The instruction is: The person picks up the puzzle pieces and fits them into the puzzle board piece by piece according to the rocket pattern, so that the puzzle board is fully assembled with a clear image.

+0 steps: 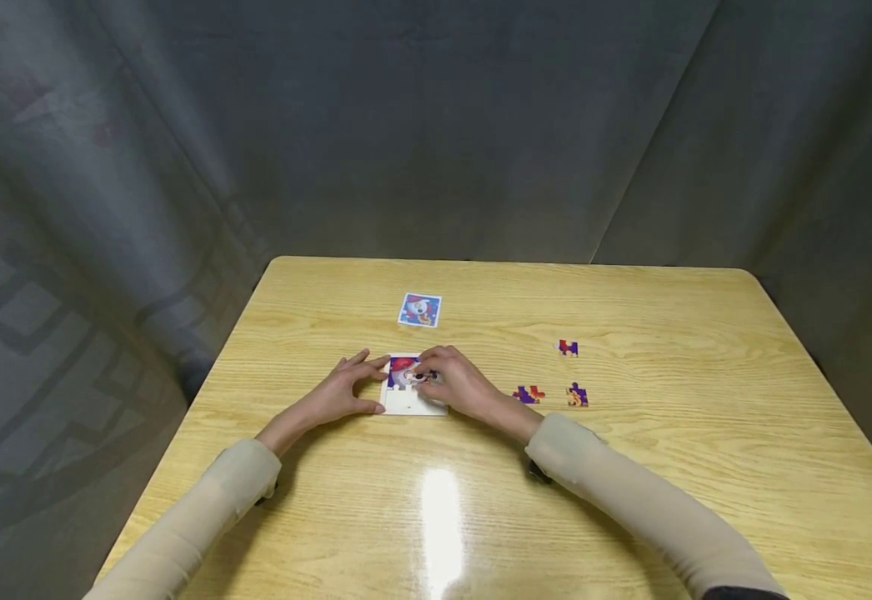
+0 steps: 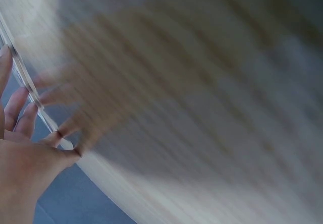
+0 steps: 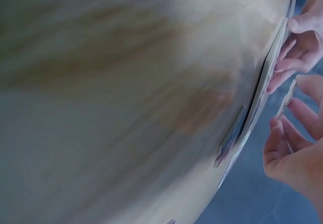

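Observation:
A white jigsaw tray [image 1: 415, 405] lies on the table, its upper part filled with a picture in red, white and purple. My left hand [image 1: 340, 392] rests at its left side, fingers spread, with fingertips and thumb touching the edge. Over the tray's right part, my right hand [image 1: 454, 383] pinches a puzzle piece between thumb and fingers. In the right wrist view that thin puzzle piece [image 3: 286, 100] shows edge-on, tilted, above the tray [image 3: 266, 77]. The right hand covers part of the picture in the head view.
Loose puzzle pieces lie to the right on the wooden table [image 1: 669, 467]: a purple-red one [image 1: 568, 348], a purple-yellow one [image 1: 577, 395], and purple-red pieces [image 1: 529, 394] near the right wrist. A square picture card [image 1: 420, 310] lies behind the tray. Grey curtains [image 1: 436, 133] hang around the table.

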